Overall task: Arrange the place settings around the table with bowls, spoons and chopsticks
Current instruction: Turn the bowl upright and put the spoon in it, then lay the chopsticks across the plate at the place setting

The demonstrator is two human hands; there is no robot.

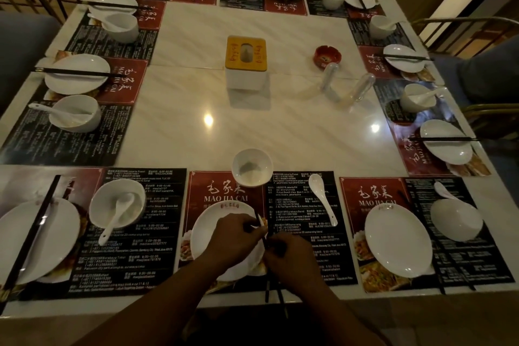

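Observation:
At the near middle setting, a white plate (207, 222) lies on a red and black placemat (297, 233). Both my hands meet at its right rim. My left hand (234, 236) and my right hand (289, 257) both hold a pair of black chopsticks (269, 289), whose ends stick out past the table's near edge. An empty white bowl (252, 167) stands beyond the plate, and a white spoon (323, 198) lies loose on the mat to the right. The settings at the near left and around the other sides each show a plate, chopsticks and a bowl with a spoon.
A white tissue box with a yellow lid (245, 62) stands at the table's centre, with a red ashtray (326, 56) and two clear bottles (348, 87) to its right. The near right setting has a plate (398, 241), a bowl (456, 219) and chopsticks (438, 253). Chairs surround the table.

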